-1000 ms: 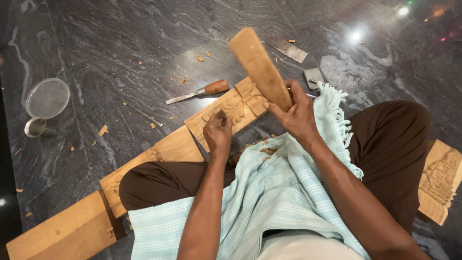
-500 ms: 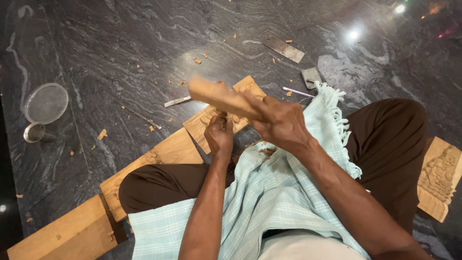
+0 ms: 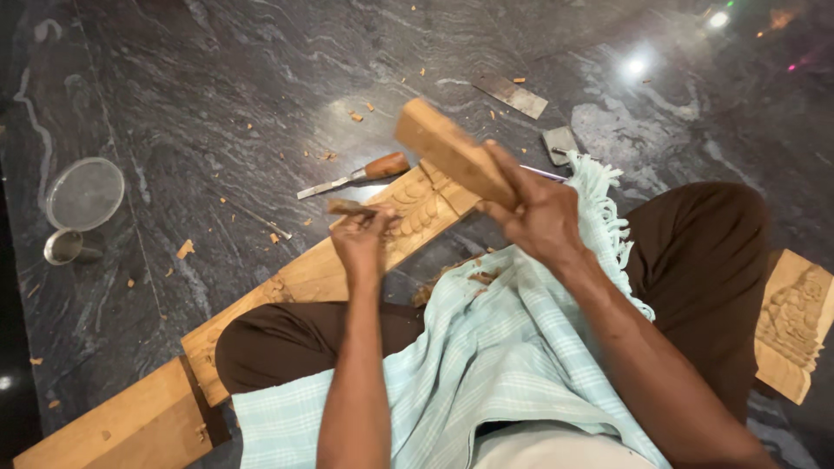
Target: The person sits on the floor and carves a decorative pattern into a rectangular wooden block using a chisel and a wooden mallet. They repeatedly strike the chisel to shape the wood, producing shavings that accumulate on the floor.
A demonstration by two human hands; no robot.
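Two chisels point(image 3: 354, 176) and wood chips point(image 3: 184, 249) beside the carved plank point(image 3: 321, 269).

Dark marble floor point(image 3: 174, 78), long carved plank point(image 3: 304, 278), loose chisel point(image 3: 352, 176), round strainer point(image 3: 84, 193), scattered wood chips point(image 3: 184, 249)

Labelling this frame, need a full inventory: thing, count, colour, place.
plank: 1, tan, carved end, across floor under the legs
mallet: 1, tan wood, in right hand
chisel: 1, wooden handle, in left hand
spare chisel: 1, orange handle, floor beyond plank
carved panel: 1, tan, far right
strainer: 1, metal, floor left
cup: 1, metal, by strainer
cloth: 1, pale blue check, on lap
left hand: fingers shut on chisel
right hand: fingers shut on mallet
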